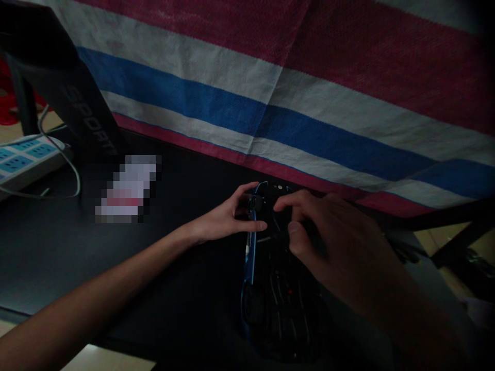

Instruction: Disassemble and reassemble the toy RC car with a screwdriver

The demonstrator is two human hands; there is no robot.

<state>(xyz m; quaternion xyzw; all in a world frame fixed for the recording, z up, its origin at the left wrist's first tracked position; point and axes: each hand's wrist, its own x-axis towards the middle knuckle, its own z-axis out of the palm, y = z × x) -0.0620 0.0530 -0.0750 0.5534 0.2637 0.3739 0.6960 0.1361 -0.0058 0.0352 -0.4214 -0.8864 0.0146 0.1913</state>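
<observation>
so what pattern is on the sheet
The sheet has dark red, whitish and blue stripes, shown in the head view.

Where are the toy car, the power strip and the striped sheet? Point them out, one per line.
Toy car (279, 281): head view, on its dark upper face.
Power strip (27, 161): head view, on its socketed top.
Striped sheet (292, 127): head view, on its blue stripe.

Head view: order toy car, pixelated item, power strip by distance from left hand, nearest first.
1. Toy car: right at the left hand.
2. Pixelated item: left of it.
3. Power strip: farther left, at the picture's edge.
</observation>
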